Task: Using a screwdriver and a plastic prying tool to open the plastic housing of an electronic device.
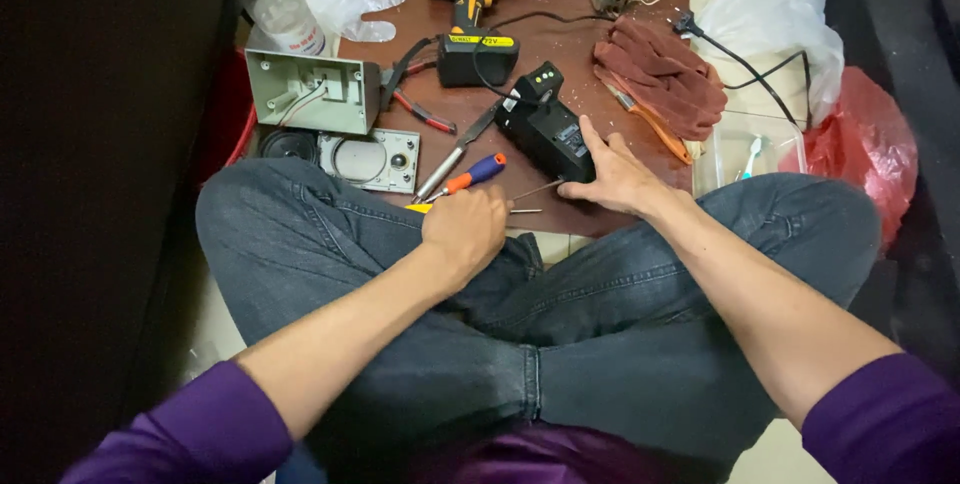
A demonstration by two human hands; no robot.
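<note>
Black boxy plastic device [545,129] | right hand [612,179] touching | left hand [465,229] fisted on thin tool [525,210]

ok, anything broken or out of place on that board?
Yes: a grey housing lies opened, wires showing, with its faceplate flat beside it at the board's left edge. Tools are scattered around the black device under the right hand.

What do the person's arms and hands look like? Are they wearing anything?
Both arms have purple sleeves pushed up near the elbows, so the forearms are bare. The left hand and right hand wear no gloves, rings or watch that can be seen.
</note>
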